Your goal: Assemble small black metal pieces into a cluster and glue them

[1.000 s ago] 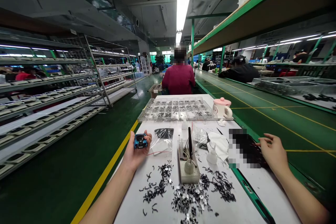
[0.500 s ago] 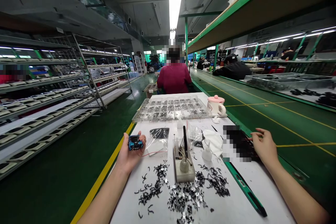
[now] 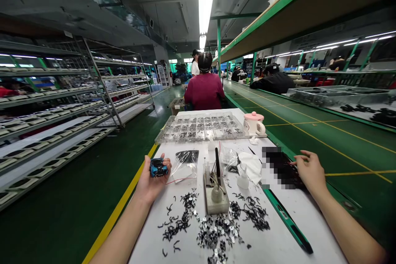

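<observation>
My left hand (image 3: 149,185) is closed around a small blue and black piece (image 3: 158,167) that resembles a toy car. It is held up over the table's left side, left of a clear plastic bag (image 3: 185,165) with black contents. Over on the right, my right hand (image 3: 311,173) has its fingers apart. Its fingertips are beside a dark heap (image 3: 280,169), partly blurred out; whether they touch it I cannot tell. Between my arms lie black curved bits (image 3: 256,214) and a pile of small shiny metal pieces (image 3: 218,231).
A block holder (image 3: 218,207) with a black-handled brush or tool stands mid-table. Nearby are a squeeze bottle (image 3: 243,180), white tissue (image 3: 251,166) and a green-black tool (image 3: 287,218). A compartment tray (image 3: 201,128) and lidded mug (image 3: 254,125) stand behind. A person (image 3: 204,90) sits ahead.
Both hands hold nearly the same positions, with the blue and black piece still in my left hand. A person in white now shows beyond the seated person.
</observation>
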{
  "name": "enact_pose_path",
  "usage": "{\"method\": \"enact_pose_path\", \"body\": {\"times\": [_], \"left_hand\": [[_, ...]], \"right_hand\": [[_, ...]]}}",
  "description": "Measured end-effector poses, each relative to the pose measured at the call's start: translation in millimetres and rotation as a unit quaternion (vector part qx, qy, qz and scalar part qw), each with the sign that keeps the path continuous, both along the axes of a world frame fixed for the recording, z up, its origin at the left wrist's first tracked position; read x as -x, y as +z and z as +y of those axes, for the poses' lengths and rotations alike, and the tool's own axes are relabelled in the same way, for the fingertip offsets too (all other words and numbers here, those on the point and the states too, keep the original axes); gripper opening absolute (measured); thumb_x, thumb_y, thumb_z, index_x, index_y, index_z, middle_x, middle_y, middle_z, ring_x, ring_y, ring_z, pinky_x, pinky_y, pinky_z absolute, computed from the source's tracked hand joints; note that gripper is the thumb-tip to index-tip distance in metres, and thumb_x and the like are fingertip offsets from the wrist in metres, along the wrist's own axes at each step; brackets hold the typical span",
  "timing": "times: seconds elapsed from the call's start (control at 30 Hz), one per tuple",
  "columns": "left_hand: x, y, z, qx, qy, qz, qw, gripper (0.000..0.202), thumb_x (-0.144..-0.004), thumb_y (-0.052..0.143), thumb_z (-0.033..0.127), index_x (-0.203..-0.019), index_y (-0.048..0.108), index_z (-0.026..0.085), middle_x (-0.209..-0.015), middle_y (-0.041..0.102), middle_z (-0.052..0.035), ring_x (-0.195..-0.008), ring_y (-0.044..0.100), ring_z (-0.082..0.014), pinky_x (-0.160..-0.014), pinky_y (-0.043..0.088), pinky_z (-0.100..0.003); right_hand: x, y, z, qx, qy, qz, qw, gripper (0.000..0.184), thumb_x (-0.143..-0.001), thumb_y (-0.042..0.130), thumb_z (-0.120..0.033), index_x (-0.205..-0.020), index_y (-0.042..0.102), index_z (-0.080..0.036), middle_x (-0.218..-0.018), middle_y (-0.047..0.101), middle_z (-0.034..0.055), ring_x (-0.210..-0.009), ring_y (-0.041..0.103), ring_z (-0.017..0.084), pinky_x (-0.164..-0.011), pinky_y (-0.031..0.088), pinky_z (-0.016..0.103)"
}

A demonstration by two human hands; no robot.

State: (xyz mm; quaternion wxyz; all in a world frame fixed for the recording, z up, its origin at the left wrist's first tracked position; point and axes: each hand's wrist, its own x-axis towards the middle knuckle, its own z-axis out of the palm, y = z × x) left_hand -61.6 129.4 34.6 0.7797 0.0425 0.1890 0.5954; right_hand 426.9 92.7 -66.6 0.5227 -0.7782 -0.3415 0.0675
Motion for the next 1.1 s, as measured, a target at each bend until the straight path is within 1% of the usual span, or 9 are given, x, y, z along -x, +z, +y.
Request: {"method": "enact_pose_path", "body": {"times": [0.13,0.27,0.37,0.47,0.57,0.87,1.1], "left_hand": [[0,0.4,0,-0.004,0.007,0.015,1.0,0.036,-0.096,0.048,0.046,-0.107,0.056,0.012,-0.087,0.057,-0.004,-0.069,0.059,-0.0129,-0.06,0.055,-0.027],[0,-0.3,1,-0.007,0.014,0.036,0.999,0.036,-0.096,0.049,0.045,-0.106,0.057,0.012,-0.088,0.058,-0.0045,-0.071,0.06,-0.0136,-0.062,0.056,-0.028],[0,-1.7,1,-0.006,0.017,0.057,0.998,0.028,-0.096,0.052,0.037,-0.104,0.057,0.012,-0.089,0.059,-0.0045,-0.073,0.061,-0.0142,-0.064,0.056,-0.029],[0,-3.1,1,-0.003,0.019,0.077,0.997,0.019,-0.095,0.053,0.028,-0.103,0.057,0.011,-0.091,0.06,-0.0046,-0.077,0.061,-0.015,-0.066,0.057,-0.03],[-1,-3.7,1,-0.002,0.019,0.094,0.995,0.016,-0.095,0.054,0.024,-0.103,0.058,0.011,-0.093,0.06,-0.0049,-0.08,0.062,-0.0159,-0.068,0.057,-0.031],[2,-3.5,0,-0.009,0.025,0.095,0.995,0.014,-0.094,0.055,0.023,-0.101,0.058,0.011,-0.093,0.06,-0.0048,-0.081,0.062,-0.0159,-0.069,0.057,-0.031],[-1,-1.9,0,0.0,0.024,0.088,0.996,0.018,-0.095,0.054,0.025,-0.106,0.057,0.011,-0.094,0.06,-0.0052,-0.079,0.062,-0.0154,-0.067,0.057,-0.03]], "right_hand": [[1,1.1,-2,0.015,0.01,-0.001,1.0,0.033,-0.095,0.057,-0.033,-0.123,0.052,-0.015,-0.095,0.064,0.0041,-0.076,0.064,0.016,-0.069,0.055,0.034],[-3,-3.8,0,0.01,0.013,-0.005,1.0,0.033,-0.096,0.056,-0.034,-0.123,0.053,-0.015,-0.098,0.064,0.005,-0.079,0.064,0.017,-0.072,0.055,0.036],[-8,-9.6,4,-0.01,0.006,-0.013,1.0,0.032,-0.096,0.056,-0.033,-0.122,0.053,-0.015,-0.1,0.064,0.0055,-0.084,0.064,0.019,-0.077,0.054,0.038],[-12,-15.3,7,-0.017,0.004,-0.022,1.0,0.032,-0.096,0.057,-0.033,-0.121,0.054,-0.015,-0.1,0.064,0.0054,-0.085,0.064,0.019,-0.079,0.054,0.04],[-15,-19.1,9,-0.012,0.003,-0.029,1.0,0.031,-0.095,0.057,-0.033,-0.12,0.055,-0.015,-0.1,0.064,0.0052,-0.084,0.064,0.019,-0.078,0.054,0.04],[-17,-22.6,11,-0.007,0.001,-0.036,0.999,0.031,-0.095,0.057,-0.034,-0.119,0.055,-0.015,-0.099,0.064,0.0051,-0.082,0.064,0.018,-0.077,0.054,0.038],[-13,-16.2,9,0.01,-0.012,-0.037,0.999,0.03,-0.095,0.058,-0.032,-0.119,0.055,-0.015,-0.098,0.064,0.0047,-0.083,0.064,0.018,-0.078,0.054,0.039]]}}
